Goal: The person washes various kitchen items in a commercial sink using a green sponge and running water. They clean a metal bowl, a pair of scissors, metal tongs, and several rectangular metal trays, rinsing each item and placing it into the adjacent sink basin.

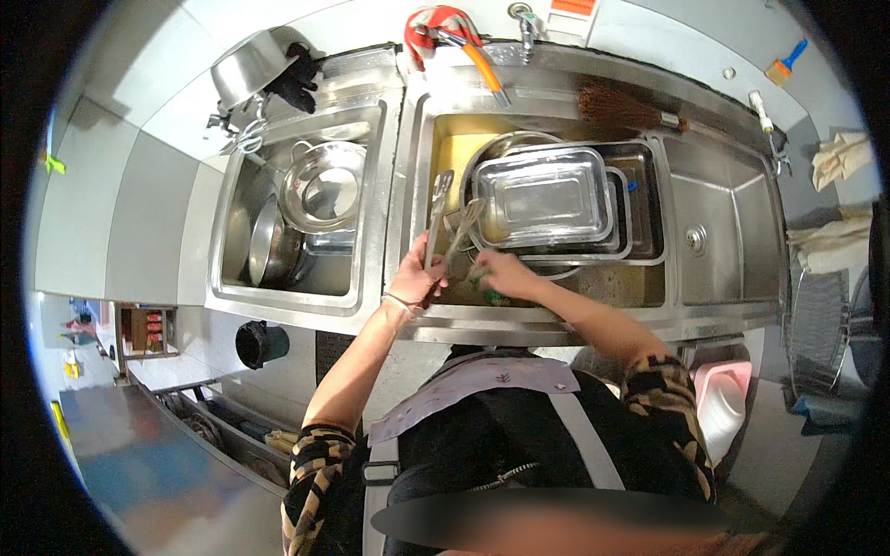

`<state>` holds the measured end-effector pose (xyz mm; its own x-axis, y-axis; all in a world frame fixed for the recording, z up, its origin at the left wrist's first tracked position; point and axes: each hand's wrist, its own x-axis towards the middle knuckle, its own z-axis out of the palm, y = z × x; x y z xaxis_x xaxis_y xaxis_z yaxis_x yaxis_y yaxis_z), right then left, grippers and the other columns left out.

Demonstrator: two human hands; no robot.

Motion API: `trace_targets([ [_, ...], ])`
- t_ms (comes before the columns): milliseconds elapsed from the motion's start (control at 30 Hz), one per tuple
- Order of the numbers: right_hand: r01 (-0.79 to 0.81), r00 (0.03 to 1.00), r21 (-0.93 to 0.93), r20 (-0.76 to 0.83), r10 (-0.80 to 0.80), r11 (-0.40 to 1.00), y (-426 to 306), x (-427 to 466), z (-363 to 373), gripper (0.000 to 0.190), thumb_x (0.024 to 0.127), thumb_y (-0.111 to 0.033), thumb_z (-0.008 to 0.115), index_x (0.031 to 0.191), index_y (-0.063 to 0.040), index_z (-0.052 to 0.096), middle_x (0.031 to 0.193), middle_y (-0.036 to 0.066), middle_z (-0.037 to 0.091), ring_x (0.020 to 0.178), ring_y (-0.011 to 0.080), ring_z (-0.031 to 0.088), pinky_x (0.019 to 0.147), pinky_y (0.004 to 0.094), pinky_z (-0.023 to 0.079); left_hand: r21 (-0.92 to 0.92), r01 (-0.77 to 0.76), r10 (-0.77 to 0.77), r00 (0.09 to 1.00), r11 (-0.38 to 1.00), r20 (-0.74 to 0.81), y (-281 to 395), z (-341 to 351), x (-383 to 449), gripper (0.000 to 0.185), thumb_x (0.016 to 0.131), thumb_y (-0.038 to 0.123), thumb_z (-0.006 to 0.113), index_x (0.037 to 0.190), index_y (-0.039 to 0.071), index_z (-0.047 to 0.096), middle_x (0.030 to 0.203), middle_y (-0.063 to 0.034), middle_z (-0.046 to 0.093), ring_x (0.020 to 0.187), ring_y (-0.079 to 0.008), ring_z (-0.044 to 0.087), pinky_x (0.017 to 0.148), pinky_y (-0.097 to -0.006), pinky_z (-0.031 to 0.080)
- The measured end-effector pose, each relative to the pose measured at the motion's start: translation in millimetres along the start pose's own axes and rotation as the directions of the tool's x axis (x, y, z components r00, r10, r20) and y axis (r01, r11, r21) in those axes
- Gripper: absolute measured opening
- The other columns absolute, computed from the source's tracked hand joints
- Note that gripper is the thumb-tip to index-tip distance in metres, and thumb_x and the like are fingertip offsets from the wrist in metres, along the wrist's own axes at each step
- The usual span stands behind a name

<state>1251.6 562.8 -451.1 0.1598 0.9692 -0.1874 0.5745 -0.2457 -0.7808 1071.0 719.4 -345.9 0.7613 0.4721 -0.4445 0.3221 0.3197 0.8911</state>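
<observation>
My left hand (pixel 419 276) grips metal tongs (pixel 439 201) by their lower part, their slotted end pointing away from me over the middle sink basin (pixel 445 302). A second metal utensil with a slotted or tined head (pixel 471 214) slants beside them; whether the same hand holds it is unclear. Close on the right, my right hand (pixel 511 274) is blurred, fingers bent around or over something green (pixel 492 295), perhaps a scouring pad. Beyond the hands, a clear rectangular dish (pixel 546 194) rests on stacked metal trays (pixel 643 258) and a round pan in yellowish water.
The left basin (pixel 233 295) holds steel bowls (pixel 323 187). A bare-bottomed right basin (pixel 723 208) has a drain. Behind stand an orange-sleeved faucet (pixel 483 66), a whisk brush (pixel 619 108) and a steel pot (pixel 250 68). A black-lined bin (pixel 261 344) is on the floor.
</observation>
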Motion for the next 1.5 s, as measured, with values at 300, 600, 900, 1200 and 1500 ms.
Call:
trace_targets([
  [300, 0.292, 0.764, 0.569, -0.623, 0.171, 0.768, -81.3, -29.2, -50.4, 0.037, 0.094, -0.017, 0.069, 0.125, 0.0, 0.06, 0.139, 0.012, 0.05, 0.115, 0.022, 0.06, 0.101, 0.0324, 0.046, 0.521, -0.275, 0.401, 0.904, 0.808, -0.146, -33.4, 76.0, 33.4, 0.059, 0.083, 0.0, 0.063, 0.137, 0.006, 0.039, 0.107, -0.0289, 0.066, 0.106, -0.0488, 0.061, 0.087, -0.0508, 0.05],
  [600, -0.033, 0.443, 0.55, -0.74, 0.506, 0.834, -31.2, -19.4, 1.9, 0.069, 0.072, -0.01, 0.084, 0.128, -0.005, 0.046, 0.124, 0.016, 0.047, 0.117, 0.0329, 0.049, 0.102, 0.0406, 0.041, 0.548, -0.334, 0.355, 0.932, 0.767, 0.071, -31.2, 104.9, 0.0, 0.063, 0.081, -0.006, 0.055, 0.14, 0.007, 0.036, 0.113, -0.0334, 0.062, 0.11, -0.0502, 0.058, 0.09, -0.0513, 0.048],
  [900, -0.058, 0.396, 0.339, -0.855, 0.334, 0.939, 10.6, -24.0, -38.7, 0.055, 0.075, 0.0, 0.075, 0.125, -0.01, 0.055, 0.121, 0.012, 0.056, 0.114, 0.0302, 0.055, 0.098, 0.0395, 0.044, 0.62, -0.369, 0.306, 0.928, 0.692, 0.21, -17.2, 78.5, -22.4, 0.063, 0.081, -0.009, 0.053, 0.139, 0.01, 0.036, 0.117, -0.0307, 0.062, 0.113, -0.0501, 0.057, 0.09, -0.0544, 0.047],
  [1200, -0.206, 0.689, 0.333, -0.619, 0.378, 0.92, 54.1, -183.3, -124.9, 0.023, 0.085, 0.001, 0.058, 0.105, -0.002, 0.07, 0.096, 0.01, 0.073, 0.085, 0.0214, 0.069, 0.077, 0.0297, 0.051, 0.584, -0.274, 0.156, 0.957, 0.764, 0.245, -2.5, 48.9, -35.9, 0.061, 0.084, -0.007, 0.057, 0.139, 0.013, 0.039, 0.119, -0.0262, 0.062, 0.114, -0.0499, 0.056, 0.092, -0.0516, 0.048],
  [1500, -0.485, 0.46, -0.682, 0.334, 0.823, 0.547, 179.1, -169.5, -105.4, 0.051, 0.089, -0.04, 0.069, 0.125, -0.005, 0.066, 0.126, 0.02, 0.065, 0.114, 0.0325, 0.063, 0.096, 0.0426, 0.05, 0.588, -0.397, 0.238, 0.913, 0.704, 0.332, -1.9, 80.8, 5.4, 0.055, 0.086, -0.004, 0.057, 0.136, 0.014, 0.041, 0.121, -0.0264, 0.062, 0.114, -0.0511, 0.055, 0.092, -0.0504, 0.048],
])
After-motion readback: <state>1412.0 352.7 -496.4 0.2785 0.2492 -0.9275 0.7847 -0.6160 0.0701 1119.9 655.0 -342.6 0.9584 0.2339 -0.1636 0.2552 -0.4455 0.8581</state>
